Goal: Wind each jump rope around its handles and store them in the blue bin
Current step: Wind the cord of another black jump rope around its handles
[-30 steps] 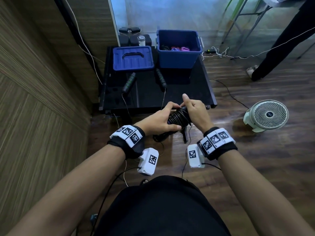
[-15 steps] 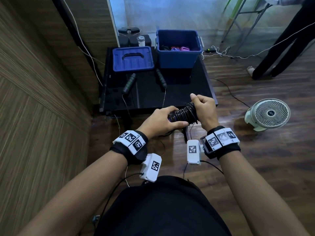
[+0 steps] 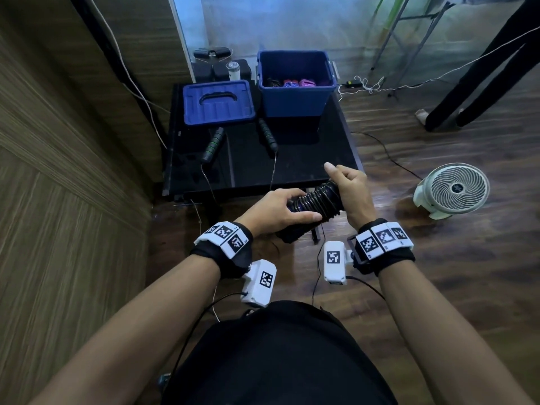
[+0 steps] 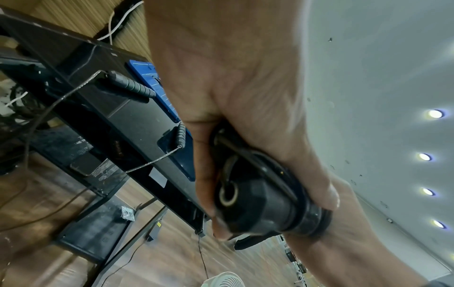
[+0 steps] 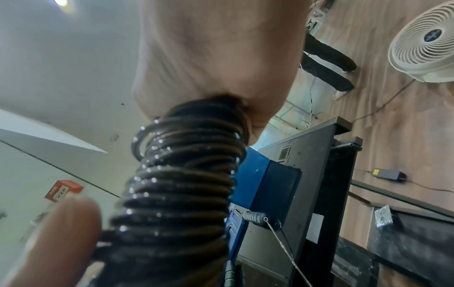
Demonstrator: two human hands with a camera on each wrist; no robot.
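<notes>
A black jump rope [image 3: 317, 200] is coiled tightly round its handles, held between both hands in front of the table. My left hand [image 3: 274, 210] grips the near end of the bundle [image 4: 260, 202]. My right hand [image 3: 347, 185] grips the far end, with one finger sticking up; the coils [image 5: 181, 174] run out of its palm. A second rope lies unwound on the black table [image 3: 306, 159]: its two black handles [image 3: 214, 143] [image 3: 267, 134] lie apart, thin cords trailing off the front edge. The blue bin [image 3: 295, 95] stands open at the table's back right, wound ropes inside.
The bin's blue lid [image 3: 217, 102] lies flat at the table's back left. A white floor fan [image 3: 454, 188] stands on the wooden floor to the right. A person's legs [image 3: 473, 83] stand at the far right. Cables cross the floor. A wood-panelled wall closes the left side.
Both hands have carried the wound rope slightly up and to the right. My right hand has shifted its grip on the far end, and one finger now points up.
</notes>
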